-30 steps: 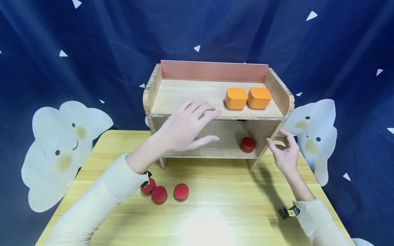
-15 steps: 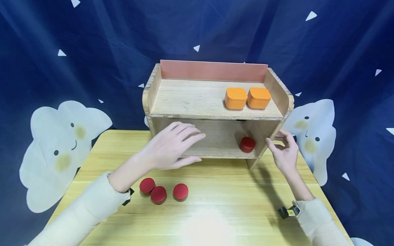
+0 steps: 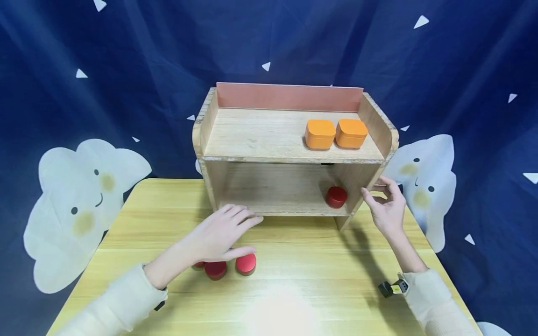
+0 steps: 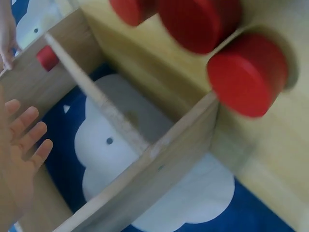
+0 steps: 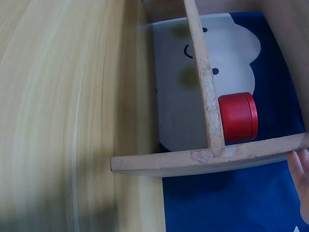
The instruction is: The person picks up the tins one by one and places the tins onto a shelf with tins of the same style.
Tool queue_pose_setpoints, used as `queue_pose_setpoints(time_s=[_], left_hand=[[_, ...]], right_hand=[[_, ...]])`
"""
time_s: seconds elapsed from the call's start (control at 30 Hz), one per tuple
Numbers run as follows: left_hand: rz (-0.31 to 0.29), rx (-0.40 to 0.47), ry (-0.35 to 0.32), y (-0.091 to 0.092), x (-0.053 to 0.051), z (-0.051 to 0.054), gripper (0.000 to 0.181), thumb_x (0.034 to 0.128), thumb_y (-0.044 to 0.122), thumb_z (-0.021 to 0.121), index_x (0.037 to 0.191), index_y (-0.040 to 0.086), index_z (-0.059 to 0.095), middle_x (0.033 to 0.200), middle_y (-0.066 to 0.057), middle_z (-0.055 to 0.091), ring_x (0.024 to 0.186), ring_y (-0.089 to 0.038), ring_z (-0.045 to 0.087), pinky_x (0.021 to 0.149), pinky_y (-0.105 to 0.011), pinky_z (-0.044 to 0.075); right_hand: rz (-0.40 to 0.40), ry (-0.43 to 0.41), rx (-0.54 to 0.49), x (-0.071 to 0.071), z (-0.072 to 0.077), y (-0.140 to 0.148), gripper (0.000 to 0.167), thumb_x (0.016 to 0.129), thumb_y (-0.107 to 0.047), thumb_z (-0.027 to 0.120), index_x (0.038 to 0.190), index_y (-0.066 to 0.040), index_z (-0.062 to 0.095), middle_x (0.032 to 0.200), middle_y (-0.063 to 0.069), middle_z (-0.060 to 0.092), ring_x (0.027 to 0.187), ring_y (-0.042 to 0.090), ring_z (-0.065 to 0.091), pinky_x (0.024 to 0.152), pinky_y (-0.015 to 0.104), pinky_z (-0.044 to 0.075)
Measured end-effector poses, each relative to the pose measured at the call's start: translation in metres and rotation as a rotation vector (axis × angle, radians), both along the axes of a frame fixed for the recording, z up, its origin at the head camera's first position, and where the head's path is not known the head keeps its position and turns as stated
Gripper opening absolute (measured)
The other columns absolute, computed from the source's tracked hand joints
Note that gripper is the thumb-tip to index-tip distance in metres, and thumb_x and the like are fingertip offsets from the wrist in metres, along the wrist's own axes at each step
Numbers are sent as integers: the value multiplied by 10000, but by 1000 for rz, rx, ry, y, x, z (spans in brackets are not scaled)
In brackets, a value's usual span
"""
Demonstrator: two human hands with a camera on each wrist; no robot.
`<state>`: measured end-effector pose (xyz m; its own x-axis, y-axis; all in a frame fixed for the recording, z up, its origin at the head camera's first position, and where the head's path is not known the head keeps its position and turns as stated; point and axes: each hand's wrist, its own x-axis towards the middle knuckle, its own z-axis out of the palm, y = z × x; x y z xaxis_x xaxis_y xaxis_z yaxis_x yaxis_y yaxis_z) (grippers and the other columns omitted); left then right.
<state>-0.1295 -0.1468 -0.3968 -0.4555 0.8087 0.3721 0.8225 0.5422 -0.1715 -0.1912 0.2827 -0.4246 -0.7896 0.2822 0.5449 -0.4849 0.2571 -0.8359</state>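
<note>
Red cylinders (image 3: pixel 245 265) partly behind the spread-fingered left hand (image 3: pixel 220 235), orange boxes (image 3: pixel 320 135) beyond, right hand (image 3: pixel 387 210), fingers bent, against the shelf (image 3: pixel 260 135).

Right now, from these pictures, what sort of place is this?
Probably a staged tabletop recording area: a dark blue fabric backdrop with white clouds, a small wooden shelf and a pale yellow wooden table.
</note>
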Motion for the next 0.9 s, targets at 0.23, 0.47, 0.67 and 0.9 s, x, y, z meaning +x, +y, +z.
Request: queue_pose_setpoints(time_s=[0.23,0.47,0.67,0.9], left_hand=[[40,-17,-73,1,9,-32,757,901,626,717,1438,107,593,1314,-52,679,1228,-259,634,1084,-423,516],[102,-49,-151,-3,17,-62,769,932,672,653,1447,104,591,1338,-31,676,1257,-226,621,1088,-401,512],[179,-55,-239,-6,23,-84,788,937,654,663,1490,100,565,1356,-39,673,1276,-245,623,1111,-435,519],[194,-53,-255,-8,29,-104,739,944,627,675,1474,120,579,1347,-8,665,1276,-221,623,1122,-420,515]], right_hand=[[9,-3,-6,1,1,0,425,849,165,728,1258,67,666,1023,-151,694,871,-26,685,674,96,575],[6,5,12,2,1,0,425,851,159,729,1263,84,657,1022,-165,693,867,-33,686,666,98,571],[4,6,7,1,1,0,423,851,159,728,1262,107,644,1017,-171,692,872,-36,683,673,87,567],[1,-1,6,0,0,0,418,853,158,729,1258,117,636,1012,-174,688,871,-37,682,669,89,565]])
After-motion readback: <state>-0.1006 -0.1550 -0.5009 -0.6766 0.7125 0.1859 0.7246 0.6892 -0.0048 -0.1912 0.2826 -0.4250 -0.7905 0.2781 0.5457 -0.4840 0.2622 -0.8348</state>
